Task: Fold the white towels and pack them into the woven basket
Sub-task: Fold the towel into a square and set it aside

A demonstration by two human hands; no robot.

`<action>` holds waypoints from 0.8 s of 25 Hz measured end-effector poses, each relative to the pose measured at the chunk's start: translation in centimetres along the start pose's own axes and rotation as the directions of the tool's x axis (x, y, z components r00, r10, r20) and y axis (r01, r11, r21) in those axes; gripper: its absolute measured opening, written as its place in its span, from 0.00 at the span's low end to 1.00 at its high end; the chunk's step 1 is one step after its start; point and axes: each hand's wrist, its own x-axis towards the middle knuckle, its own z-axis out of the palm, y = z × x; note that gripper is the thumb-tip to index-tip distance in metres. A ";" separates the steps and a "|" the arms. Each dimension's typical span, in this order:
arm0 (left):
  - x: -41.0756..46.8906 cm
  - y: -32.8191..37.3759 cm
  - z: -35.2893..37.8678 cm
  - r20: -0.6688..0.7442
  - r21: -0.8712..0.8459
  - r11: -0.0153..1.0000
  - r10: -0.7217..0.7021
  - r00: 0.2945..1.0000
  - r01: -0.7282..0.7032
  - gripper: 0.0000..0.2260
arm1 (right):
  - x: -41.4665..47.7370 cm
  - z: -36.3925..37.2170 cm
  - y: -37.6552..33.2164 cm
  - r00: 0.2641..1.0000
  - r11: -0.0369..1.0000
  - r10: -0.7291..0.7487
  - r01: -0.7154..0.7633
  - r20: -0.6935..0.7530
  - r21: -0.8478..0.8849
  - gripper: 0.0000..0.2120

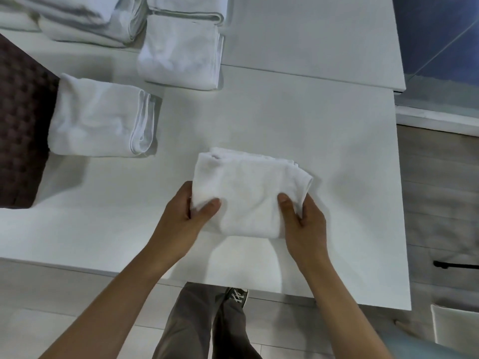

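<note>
A folded white towel (248,187) lies on the white table (285,120) near its front edge. My left hand (186,216) grips its left near corner, thumb on top. My right hand (303,224) grips its right near corner the same way. A second folded towel (101,117) lies to the left, touching the dark woven basket (23,125) at the left edge; the basket's inside is out of view. A third folded towel (178,53) lies further back.
A pile of white towels (85,16) sits at the back left and another folded one (186,9) at the back centre. The table's right edge borders a wooden floor (438,203). My legs and a shoe (238,296) show below the front edge.
</note>
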 end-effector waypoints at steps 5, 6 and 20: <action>1.7 -1.5 1.5 -0.222 0.244 0.970 0.051 0.974 0.004 0.12 | 0.5 1.2 0.2 0.989 1.000 0.003 -0.006 -0.148 -0.020 0.07; 1.9 -1.4 1.8 -0.242 0.270 0.963 0.080 0.967 -0.012 0.15 | 0.5 1.3 0.2 0.986 1.000 0.001 -0.006 -0.165 -0.030 0.08; 3.5 -5.0 3.8 0.181 0.875 0.354 0.393 0.901 -0.330 0.24 | 1.1 3.0 1.2 0.787 0.525 -0.617 0.379 -0.034 -0.762 0.27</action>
